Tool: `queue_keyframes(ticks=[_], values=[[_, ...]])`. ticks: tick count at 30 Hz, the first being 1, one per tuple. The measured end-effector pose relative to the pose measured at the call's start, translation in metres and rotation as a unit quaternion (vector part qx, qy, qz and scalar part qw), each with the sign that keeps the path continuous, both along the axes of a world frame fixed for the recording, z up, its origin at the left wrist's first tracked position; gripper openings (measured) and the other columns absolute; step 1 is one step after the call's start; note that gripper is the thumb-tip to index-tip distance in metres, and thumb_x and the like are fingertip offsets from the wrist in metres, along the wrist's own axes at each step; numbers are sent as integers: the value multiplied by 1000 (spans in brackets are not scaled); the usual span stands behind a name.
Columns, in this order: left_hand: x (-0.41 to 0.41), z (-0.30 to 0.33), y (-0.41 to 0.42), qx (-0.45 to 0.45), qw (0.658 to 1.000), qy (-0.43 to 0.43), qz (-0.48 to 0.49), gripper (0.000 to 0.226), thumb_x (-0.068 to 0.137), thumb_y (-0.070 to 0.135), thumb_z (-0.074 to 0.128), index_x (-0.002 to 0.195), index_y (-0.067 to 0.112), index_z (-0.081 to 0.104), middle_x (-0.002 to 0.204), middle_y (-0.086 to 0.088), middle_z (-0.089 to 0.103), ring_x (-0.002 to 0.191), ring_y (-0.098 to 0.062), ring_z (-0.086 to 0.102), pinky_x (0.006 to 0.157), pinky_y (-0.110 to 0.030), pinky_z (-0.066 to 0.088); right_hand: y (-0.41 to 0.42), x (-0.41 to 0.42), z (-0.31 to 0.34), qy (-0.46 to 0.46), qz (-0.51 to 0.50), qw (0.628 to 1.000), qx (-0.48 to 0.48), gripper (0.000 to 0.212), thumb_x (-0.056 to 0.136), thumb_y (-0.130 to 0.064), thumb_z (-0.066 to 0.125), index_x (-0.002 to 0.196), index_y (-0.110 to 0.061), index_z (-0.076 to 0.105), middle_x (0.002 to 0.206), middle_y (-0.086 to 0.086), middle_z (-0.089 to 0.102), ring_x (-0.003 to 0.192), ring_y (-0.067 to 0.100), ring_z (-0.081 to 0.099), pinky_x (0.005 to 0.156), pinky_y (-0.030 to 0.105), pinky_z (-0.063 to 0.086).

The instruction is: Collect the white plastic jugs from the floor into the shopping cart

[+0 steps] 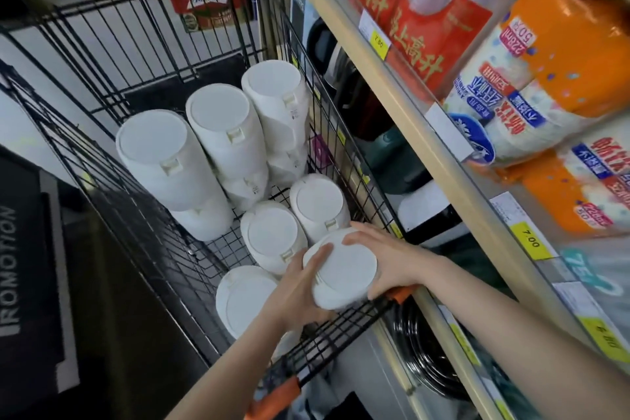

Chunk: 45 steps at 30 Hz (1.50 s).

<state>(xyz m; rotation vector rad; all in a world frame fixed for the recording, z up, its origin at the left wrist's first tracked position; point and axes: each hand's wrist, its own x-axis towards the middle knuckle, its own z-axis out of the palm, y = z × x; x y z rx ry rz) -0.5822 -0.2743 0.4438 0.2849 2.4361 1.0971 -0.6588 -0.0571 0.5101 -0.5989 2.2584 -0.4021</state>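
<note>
White jug (pixel 341 274) between both hands' curled fingers (pixel 318 257), above wire cart (pixel 143 225).

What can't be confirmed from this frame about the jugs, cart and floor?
- Floor jugs: none in the head view; the shopping cart and shelf block the floor.
- Held jug: body hidden by left hand and right hand.
- Near-corner jug: partly behind the left forearm.
</note>
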Motion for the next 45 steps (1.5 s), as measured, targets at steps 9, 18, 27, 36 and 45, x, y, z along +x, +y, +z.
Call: queue_keyframes(ticks=[9,18,27,36,45], values=[[24,-18,-16,-90,994,17,-66,113,68,48,76,144,45,-8,146,-6,19,134,-26,26,111,-34,27,-7,18,-16,-15,45,999,5,69,60,-23,81,112,-26,35,154,-14,-5,141,5,-9,115,35,20],[26,24,-67,-193,975,-5,-109,106,75,51,71,145,45,-8,159,0,11,144,-21,16,117,-37,16,-22,32,13,5,1,1000,23,54,76,-46,70,119,-25,45,159,-4,2,145,13,-4,117,35,7],[-13,63,-131,-259,944,-7,-202,109,73,40,77,148,42,-2,158,2,14,141,-20,21,113,-41,29,-81,73,30,64,-56,995,51,90,72,-48,73,145,-30,24,158,-3,5,145,16,4,116,35,3],[-54,21,-90,-264,781,59,-563,116,68,40,83,152,19,5,159,-3,6,145,-23,10,116,-35,12,-68,89,-12,67,-273,953,115,116,58,-55,79,145,-42,3,154,-1,-16,144,33,-10,111,55,26],[-48,-18,-86,-290,682,166,-651,134,53,67,77,147,6,4,152,-14,14,138,-34,12,117,-49,10,-85,104,-43,128,-325,927,140,123,49,-49,81,147,-37,8,148,9,-16,140,40,-14,109,63,20]])
